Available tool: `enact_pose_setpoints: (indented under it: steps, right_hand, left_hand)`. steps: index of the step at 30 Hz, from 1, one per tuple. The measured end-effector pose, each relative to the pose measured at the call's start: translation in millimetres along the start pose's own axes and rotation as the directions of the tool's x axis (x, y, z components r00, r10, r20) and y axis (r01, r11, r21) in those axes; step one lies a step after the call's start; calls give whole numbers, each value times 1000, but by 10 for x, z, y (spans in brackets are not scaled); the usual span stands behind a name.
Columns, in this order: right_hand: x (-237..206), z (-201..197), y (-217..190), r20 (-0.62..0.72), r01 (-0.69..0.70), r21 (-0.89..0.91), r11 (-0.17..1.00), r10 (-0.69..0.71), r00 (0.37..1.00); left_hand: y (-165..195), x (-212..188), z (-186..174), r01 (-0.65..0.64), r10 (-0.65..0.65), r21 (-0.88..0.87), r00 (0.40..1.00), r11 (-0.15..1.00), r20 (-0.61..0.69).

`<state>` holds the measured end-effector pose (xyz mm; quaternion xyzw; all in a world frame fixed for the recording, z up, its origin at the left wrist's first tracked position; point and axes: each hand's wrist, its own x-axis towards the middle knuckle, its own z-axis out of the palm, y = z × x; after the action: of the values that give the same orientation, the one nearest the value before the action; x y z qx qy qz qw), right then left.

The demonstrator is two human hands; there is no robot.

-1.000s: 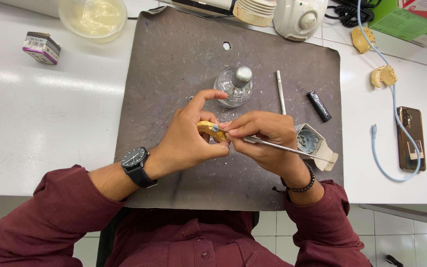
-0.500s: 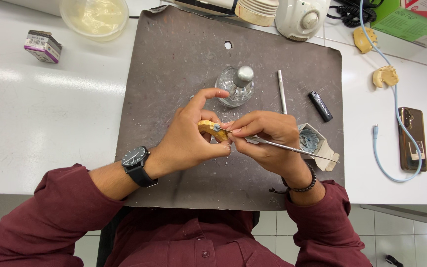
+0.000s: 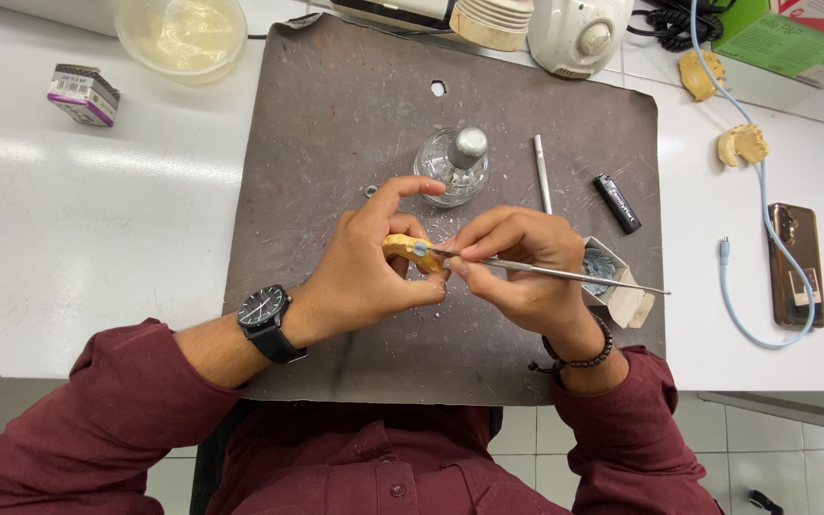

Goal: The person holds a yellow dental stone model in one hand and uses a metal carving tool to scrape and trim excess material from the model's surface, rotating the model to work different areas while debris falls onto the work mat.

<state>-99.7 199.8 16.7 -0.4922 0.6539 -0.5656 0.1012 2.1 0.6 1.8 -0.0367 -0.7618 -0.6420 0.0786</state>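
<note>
My left hand grips a small yellow dental cast over the grey work mat. My right hand holds a thin metal instrument like a pen, its tip touching the cast's near end. The instrument's handle points right, past an open small box with grey-blue material inside. A glass spirit lamp with a metal cap stands just beyond my fingers.
On the mat lie a second metal tool and a black lighter. Two more yellow casts and a phone on a blue cable lie at the right. A plastic bowl and small box sit far left.
</note>
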Motion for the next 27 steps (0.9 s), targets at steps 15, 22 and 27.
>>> enact_pose_setpoints:
  steps: [15, 22, 27]
  right_hand:
    - [-22, -108, 27, 19, -153, 304, 940, 154, 988]
    - [-118, -84, 108, -80, -77, 533, 843, 141, 987]
    - [-41, -9, 29, -43, -101, -40, 994, 99, 994]
  left_hand:
    - [-42, 29, 15, -67, 70, 65, 997, 996, -45]
    - [-20, 32, 19, 65, -65, -30, 998, 997, -26]
    - [-26, 36, 26, 49, -50, -52, 998, 997, -30]
